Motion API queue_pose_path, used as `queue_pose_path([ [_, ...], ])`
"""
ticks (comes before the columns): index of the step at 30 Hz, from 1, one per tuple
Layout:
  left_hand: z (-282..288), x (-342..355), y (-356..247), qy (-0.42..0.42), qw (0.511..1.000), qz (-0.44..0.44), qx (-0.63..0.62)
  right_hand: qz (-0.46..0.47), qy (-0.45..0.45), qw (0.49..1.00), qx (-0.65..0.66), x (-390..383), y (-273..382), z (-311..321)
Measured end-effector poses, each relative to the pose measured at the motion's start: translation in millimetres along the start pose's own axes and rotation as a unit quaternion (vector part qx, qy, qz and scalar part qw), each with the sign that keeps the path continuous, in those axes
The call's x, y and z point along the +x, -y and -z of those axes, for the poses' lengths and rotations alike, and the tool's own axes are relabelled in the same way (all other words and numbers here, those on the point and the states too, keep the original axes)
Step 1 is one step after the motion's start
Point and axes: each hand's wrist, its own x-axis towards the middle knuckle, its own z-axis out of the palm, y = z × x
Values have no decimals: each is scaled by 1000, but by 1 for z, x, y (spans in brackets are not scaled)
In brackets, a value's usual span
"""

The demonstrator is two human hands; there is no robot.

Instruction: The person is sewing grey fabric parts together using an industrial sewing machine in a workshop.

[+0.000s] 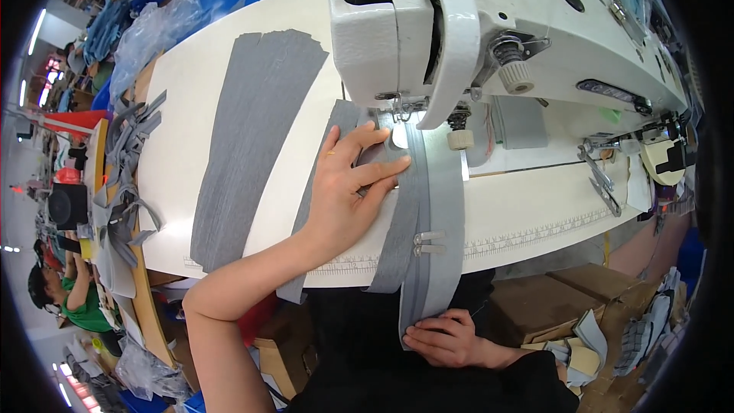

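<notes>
A long grey zipper [423,206] with light grey fabric along its right side runs from under the sewing machine's needle area [403,111] toward my body. Two metal zipper sliders [429,243] sit partway down it. My left hand [348,183] rests on a darker grey fabric strip [396,252] at the zipper's left edge, fingers spread and fingertips pressing close to the needle. Below the table's front edge, my right hand [443,339] has its fingers closed round the zipper's hanging end. Another grey strip [303,237] passes beneath my left hand and wrist.
A stack of grey fabric pieces [256,145] lies left on the white table [172,176]. Grey scraps [122,183] hang at its left edge. Metal snips [604,183] lie at right. Cardboard boxes [535,306] stand below right. A person in green [80,294] is far left.
</notes>
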Motion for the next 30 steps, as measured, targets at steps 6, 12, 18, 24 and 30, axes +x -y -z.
queue_pose_path([
  [6, 0, 0, 1, 20, 1000, -2, 17, -5, -17, 1000, 14, 1, 0, -2],
  [12, -2, 0, 2, 11, 1000, -9, 21, -21, -26, 999, 17, 1, 2, -2],
  [18, 0, 1, -5, 31, 998, -11, 53, -19, -39, 999, 10, 6, 0, -3],
  [24, 0, 2, -7, 39, 997, -18, 69, -33, -54, 998, 19, 16, -5, -4],
  [30, -2, 4, -8, -9, 996, 41, -76, -34, -53, 998, 15, 22, -8, -2],
])
